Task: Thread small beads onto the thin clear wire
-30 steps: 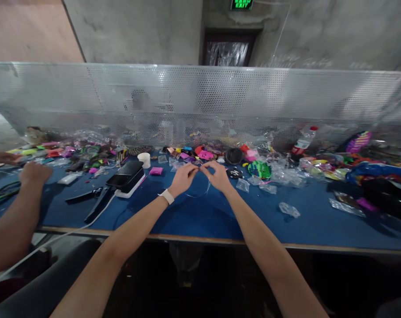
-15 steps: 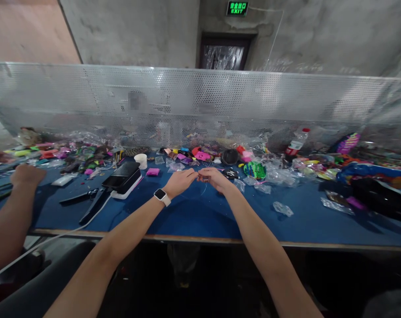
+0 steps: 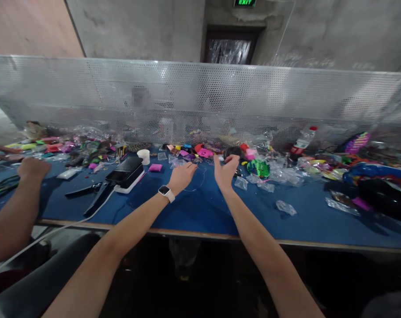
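Note:
My left hand (image 3: 182, 176), with a white-strapped watch on its wrist, is closed in a pinch above the blue tabletop. A thin clear thread (image 3: 204, 177) hangs from its fingertips and curves in a loop towards the right. My right hand (image 3: 226, 170) is held a short way off, thumb and fingers apart, and I see nothing in its grip. Just behind it is a black round object (image 3: 232, 152), partly covered by the fingers. A green sequinned piece (image 3: 258, 168) and small clear plastic bags (image 3: 241, 183) lie to its right.
A black-and-white device (image 3: 125, 174) with a cable, a white cup (image 3: 144, 156) and a pink packet (image 3: 155, 168) are on the left. A co-worker's hand (image 3: 34, 168) is further left. Colourful clay pieces and a bottle (image 3: 302, 143) line the perforated screen (image 3: 200, 92).
My hands were together at the fingertips and have parted. The right one has moved right and opened, while the left one keeps the thread. The view has tilted down slightly.

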Demonstrator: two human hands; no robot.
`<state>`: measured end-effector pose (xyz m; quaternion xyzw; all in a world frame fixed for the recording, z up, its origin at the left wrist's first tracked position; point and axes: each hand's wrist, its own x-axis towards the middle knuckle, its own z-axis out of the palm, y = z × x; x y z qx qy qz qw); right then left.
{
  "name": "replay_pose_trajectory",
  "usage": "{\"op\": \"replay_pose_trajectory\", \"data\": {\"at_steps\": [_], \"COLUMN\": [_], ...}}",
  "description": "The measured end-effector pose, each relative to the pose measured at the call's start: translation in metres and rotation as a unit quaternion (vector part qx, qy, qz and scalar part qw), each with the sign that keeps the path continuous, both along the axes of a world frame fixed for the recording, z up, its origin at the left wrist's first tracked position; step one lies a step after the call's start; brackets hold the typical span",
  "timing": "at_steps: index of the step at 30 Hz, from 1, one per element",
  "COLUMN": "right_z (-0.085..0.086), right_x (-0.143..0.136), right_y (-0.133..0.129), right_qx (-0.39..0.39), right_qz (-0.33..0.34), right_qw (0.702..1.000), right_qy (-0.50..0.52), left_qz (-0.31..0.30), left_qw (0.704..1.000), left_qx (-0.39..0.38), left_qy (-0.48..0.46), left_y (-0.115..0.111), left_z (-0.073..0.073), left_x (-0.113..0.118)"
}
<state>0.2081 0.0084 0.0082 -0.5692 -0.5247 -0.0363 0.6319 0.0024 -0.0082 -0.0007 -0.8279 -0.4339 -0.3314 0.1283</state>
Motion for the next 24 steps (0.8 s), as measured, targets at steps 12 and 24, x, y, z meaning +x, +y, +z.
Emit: {"op": "replay_pose_trajectory", "data": {"at_steps": [12,24], "right_z": [0.003,-0.008], "right_x": [-0.022,-0.019], "right_y": [-0.016,-0.003], "right_qx": [0.032,-0.060], "right_qz": [0.255,0.334], "right_qw": [0.923,0.930], "right_qy": [-0.286,-0.143], "left_qz": [0.024,0.031], "left_qw": [1.000,0.996], "left_qx": [-0.012,-0.025], "left_qy": [0.016,0.080], "left_y": [-0.009,-0.009], "left_z": [0.007,0.008], "left_x": [0.003,-0.001]}}
